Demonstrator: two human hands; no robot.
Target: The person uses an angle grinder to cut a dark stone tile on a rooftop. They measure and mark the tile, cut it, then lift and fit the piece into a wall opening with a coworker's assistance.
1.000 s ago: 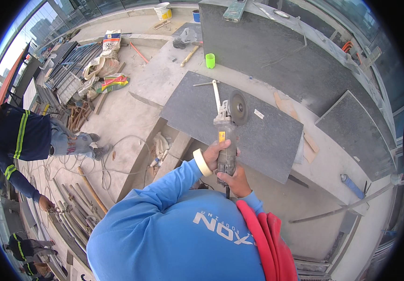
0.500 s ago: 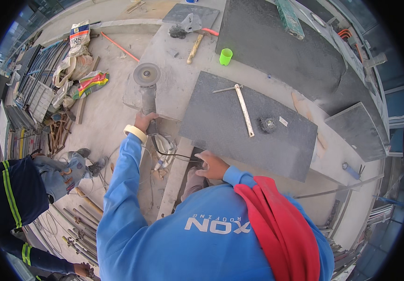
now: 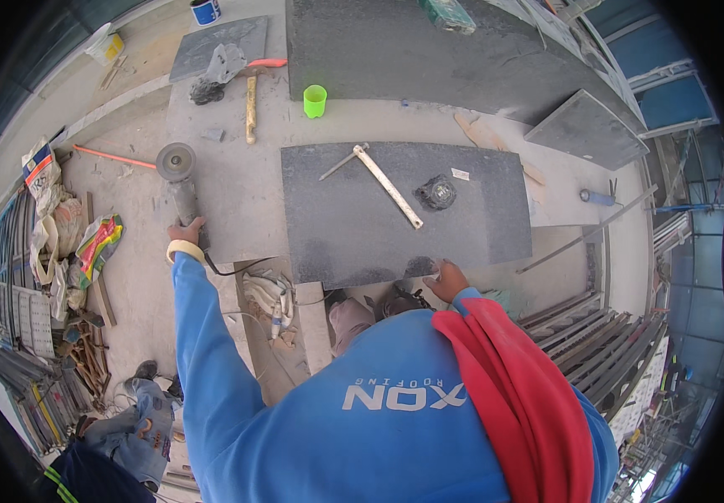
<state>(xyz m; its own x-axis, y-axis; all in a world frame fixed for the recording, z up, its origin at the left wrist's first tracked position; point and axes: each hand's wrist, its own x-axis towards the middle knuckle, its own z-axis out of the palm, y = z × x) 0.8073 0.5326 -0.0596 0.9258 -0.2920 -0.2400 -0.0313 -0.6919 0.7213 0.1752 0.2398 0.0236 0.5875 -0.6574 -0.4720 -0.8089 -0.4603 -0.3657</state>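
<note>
My left hand [image 3: 186,230] is closed around the body of an angle grinder [image 3: 183,199], whose round disc [image 3: 176,161] points away from me over the concrete. A roll of pale tape [image 3: 185,248] circles my left wrist. A dark grey stone slab [image 3: 337,214] lies flat in front of me. My right hand [image 3: 448,283] is at the slab's front edge, its fingers bent against it. On the slab rest a white bar [image 3: 391,189] with a thin metal arm at its end, a black round object [image 3: 437,193] and a small white label [image 3: 460,174].
A bright green cup [image 3: 315,101] and a hammer [image 3: 251,109] stand beyond the slab. Larger dark slabs [image 3: 429,67] lie behind. Bags [image 3: 100,247] and metal frames [image 3: 18,268] are stacked left. A co-worker's legs [image 3: 140,436] show lower left. The grinder's cord [image 3: 240,271] runs beneath the slab.
The view has turned, so the scene sits differently. My right hand has moved rightward along the slab's front edge. My left hand still holds the grinder, now farther left of the slab.
</note>
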